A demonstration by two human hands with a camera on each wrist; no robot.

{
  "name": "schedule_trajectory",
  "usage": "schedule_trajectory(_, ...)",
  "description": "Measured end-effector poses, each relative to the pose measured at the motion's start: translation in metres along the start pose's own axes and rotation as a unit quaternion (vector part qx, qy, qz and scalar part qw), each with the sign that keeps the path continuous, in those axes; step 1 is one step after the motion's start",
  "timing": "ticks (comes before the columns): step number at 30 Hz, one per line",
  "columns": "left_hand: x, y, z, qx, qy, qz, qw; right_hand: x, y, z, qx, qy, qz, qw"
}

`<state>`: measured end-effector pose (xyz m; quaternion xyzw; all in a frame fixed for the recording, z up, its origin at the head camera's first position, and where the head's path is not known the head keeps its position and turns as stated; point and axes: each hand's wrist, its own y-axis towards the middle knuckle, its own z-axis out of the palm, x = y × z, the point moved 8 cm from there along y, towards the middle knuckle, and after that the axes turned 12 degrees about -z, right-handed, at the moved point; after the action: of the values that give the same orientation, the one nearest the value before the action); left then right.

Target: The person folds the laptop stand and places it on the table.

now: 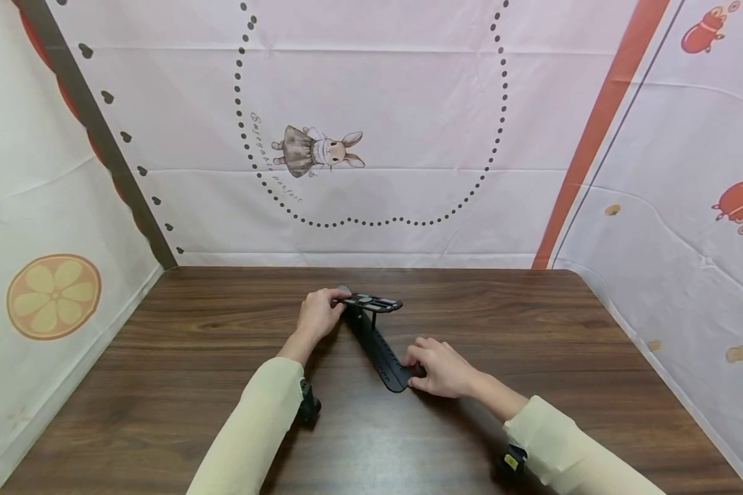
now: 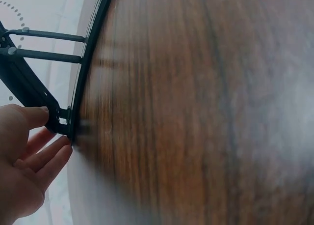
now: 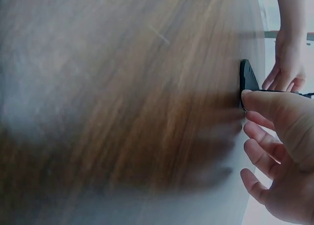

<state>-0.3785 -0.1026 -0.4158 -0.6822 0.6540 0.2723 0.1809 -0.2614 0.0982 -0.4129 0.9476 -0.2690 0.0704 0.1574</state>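
Observation:
A black folding stand (image 1: 378, 354) lies slantwise on the table, its long base flat or nearly so. Its upper plate (image 1: 371, 302), with pale inset pads, is raised over the far part on thin struts. At the far hinged end my left hand (image 1: 320, 315) holds the stand. In the left wrist view, the thumb of that hand (image 2: 24, 156) rests on the raised arm (image 2: 29, 87), with fingertips at the base's edge. My right hand (image 1: 442, 368) pinches the near end of the base; its other fingers (image 3: 265, 139) are spread and bent beside it.
The brown wood-grain table (image 1: 223, 412) extends around the stand on all sides. A white printed cloth (image 1: 371, 103) hangs behind the table, with more cloth along the left and right sides. Small black devices (image 1: 308, 404) are strapped at both wrists.

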Motion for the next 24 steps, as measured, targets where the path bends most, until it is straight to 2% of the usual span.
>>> schedule_trajectory(11, -0.0055, 0.0007, 0.0053, 0.008, -0.012, 0.006, 0.9999, 0.0047, 0.0024, 0.0035, 0.014, -0.033, 0.001, 0.9994)
schedule_trajectory(17, -0.0041, -0.0013, 0.0062, 0.013, -0.018, 0.003, 0.9998, 0.0074, 0.0023, 0.002, 0.011, -0.042, -0.021, 0.9988)
schedule_trajectory(24, -0.0038, -0.0079, -0.0024, -0.025, -0.023, -0.021, 0.9992, 0.0079, 0.0025, 0.0019, 0.009, -0.033, -0.039, 0.9986)
